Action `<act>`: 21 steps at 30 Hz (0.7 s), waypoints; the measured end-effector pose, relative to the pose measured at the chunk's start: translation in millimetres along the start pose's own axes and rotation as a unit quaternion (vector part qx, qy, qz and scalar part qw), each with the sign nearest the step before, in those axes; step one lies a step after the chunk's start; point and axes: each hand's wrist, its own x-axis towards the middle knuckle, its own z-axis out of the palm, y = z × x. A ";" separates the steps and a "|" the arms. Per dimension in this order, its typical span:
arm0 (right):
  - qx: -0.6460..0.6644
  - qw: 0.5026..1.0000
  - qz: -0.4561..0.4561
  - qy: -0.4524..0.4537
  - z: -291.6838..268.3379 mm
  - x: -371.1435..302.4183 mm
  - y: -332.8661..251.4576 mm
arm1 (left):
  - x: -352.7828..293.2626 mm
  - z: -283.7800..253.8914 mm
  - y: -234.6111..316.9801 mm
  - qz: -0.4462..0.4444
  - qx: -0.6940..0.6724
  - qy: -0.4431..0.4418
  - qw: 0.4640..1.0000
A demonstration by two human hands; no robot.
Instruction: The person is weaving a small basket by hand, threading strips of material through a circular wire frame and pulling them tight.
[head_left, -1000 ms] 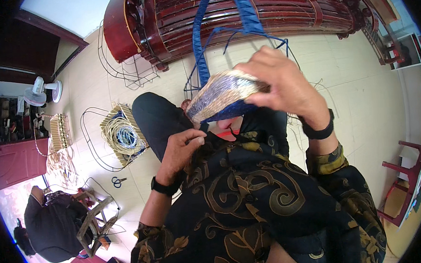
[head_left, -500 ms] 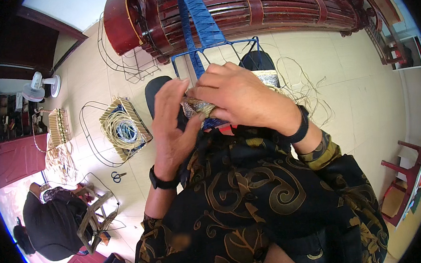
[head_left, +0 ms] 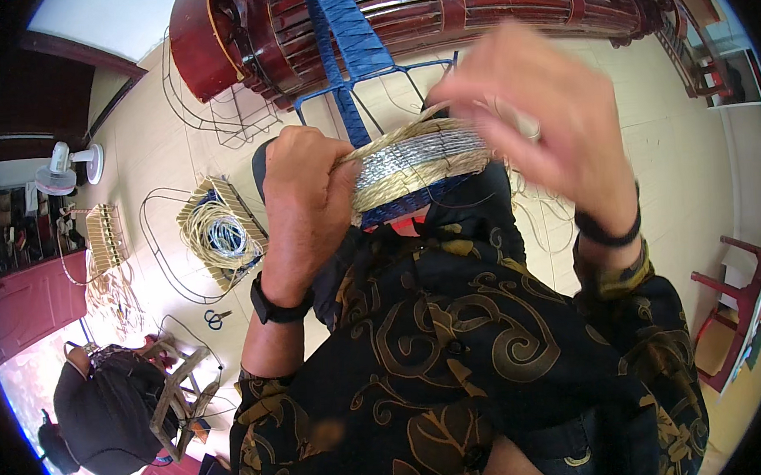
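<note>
A partly woven basket (head_left: 415, 160) rests on my lap, its side banded in straw-coloured, silver and dark blue strands. From its blue wire frame a wide blue-wrapped handle (head_left: 355, 34) rises away from me. My left hand (head_left: 305, 177) is closed round the left end of the woven side, fingers curled over its upper edge. Along that edge runs a twisted straw-coloured strand (head_left: 404, 131) toward my right hand (head_left: 556, 113). The right hand is lifted over the right end of the basket, smeared by motion, so its grip does not show.
A dark red slatted bench (head_left: 402, 18) stands beyond the basket. On the left floor are a container with coiled strands (head_left: 228, 234), scissors (head_left: 217, 319), a wooden stool (head_left: 177, 394) and a white fan (head_left: 67, 168). Loose strands (head_left: 541, 219) trail on the floor at right.
My right hand has swung up and right, off the weave. My left hand has turned and closed on the basket's left end, uncovering the banded side, which both hands hid before.
</note>
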 end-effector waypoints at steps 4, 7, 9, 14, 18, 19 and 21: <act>0.274 0.948 0.050 -0.154 13.8 -42.0 -38.9 | -0.3 0.1 3.9 -0.129 -0.154 0.000 0.980; 0.217 0.956 0.184 -0.070 27.6 -77.0 -43.1 | 0.7 -1.4 5.9 -0.232 -0.244 -0.023 0.941; 0.093 0.968 0.188 -0.137 23.4 -70.9 -35.4 | -0.7 -0.4 1.1 -0.230 -0.267 -0.019 0.936; -0.018 0.969 0.237 -0.064 44.5 -52.1 -11.6 | -4.5 2.5 -5.1 -0.218 -0.364 0.019 0.905; -0.026 0.984 0.175 0.029 74.9 -40.2 -1.0 | -0.8 3.1 -6.7 -0.209 -0.381 0.024 0.900; 0.033 0.982 0.186 0.017 77.4 -36.0 -1.9 | -0.1 2.5 -7.9 -0.213 -0.373 0.021 0.903; 0.102 0.975 0.195 0.043 82.1 -37.6 -3.0 | -1.3 2.0 -9.8 -0.222 -0.390 0.024 0.893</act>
